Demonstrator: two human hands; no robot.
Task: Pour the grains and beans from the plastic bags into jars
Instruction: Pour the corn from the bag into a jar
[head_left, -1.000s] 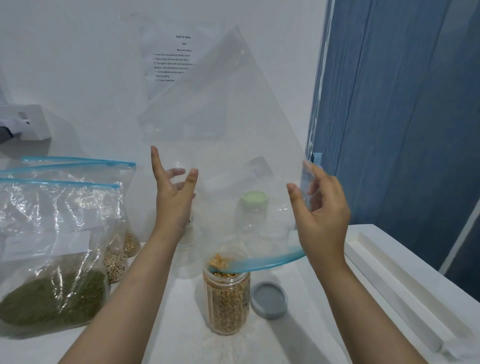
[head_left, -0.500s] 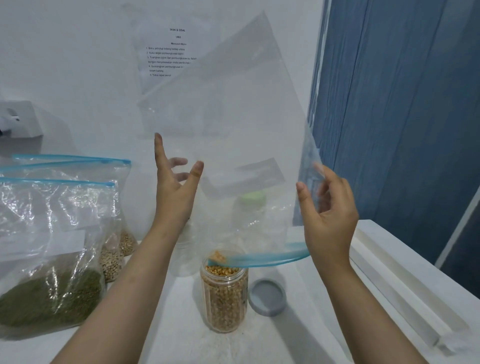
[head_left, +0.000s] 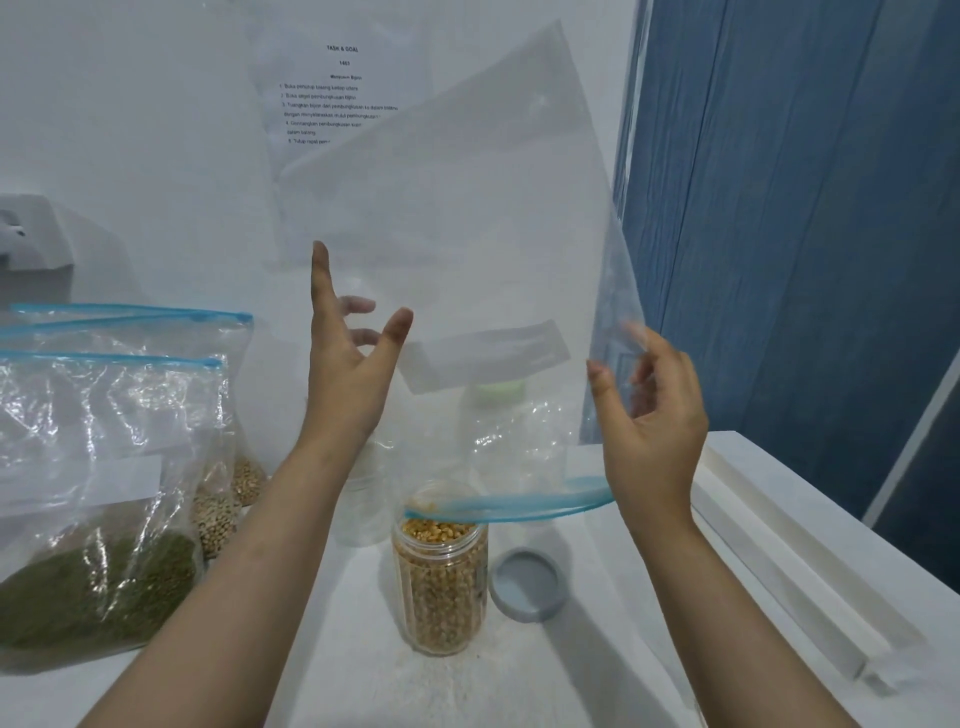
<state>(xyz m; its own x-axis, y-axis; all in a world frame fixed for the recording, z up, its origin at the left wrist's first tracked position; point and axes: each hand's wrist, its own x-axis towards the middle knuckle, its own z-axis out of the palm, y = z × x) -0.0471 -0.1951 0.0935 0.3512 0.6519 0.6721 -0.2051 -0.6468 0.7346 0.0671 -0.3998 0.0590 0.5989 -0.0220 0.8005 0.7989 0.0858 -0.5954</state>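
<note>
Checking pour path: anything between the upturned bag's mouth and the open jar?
Nothing visible. The bag hangs upside down with its blue zip mouth right over the jar rim; the grey lid lies off to the jar's right.

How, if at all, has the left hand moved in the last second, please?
Yes: the left hand has risen slightly relative to the corn-filled jar.

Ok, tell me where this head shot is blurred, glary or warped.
Head view: the right hand shows motion blur at its fingertips; glare flecks the crinkled bag of green beans; the wide lens bows the blue panel and white ledge; the emptied bag hazes the wall notice behind it.
</note>
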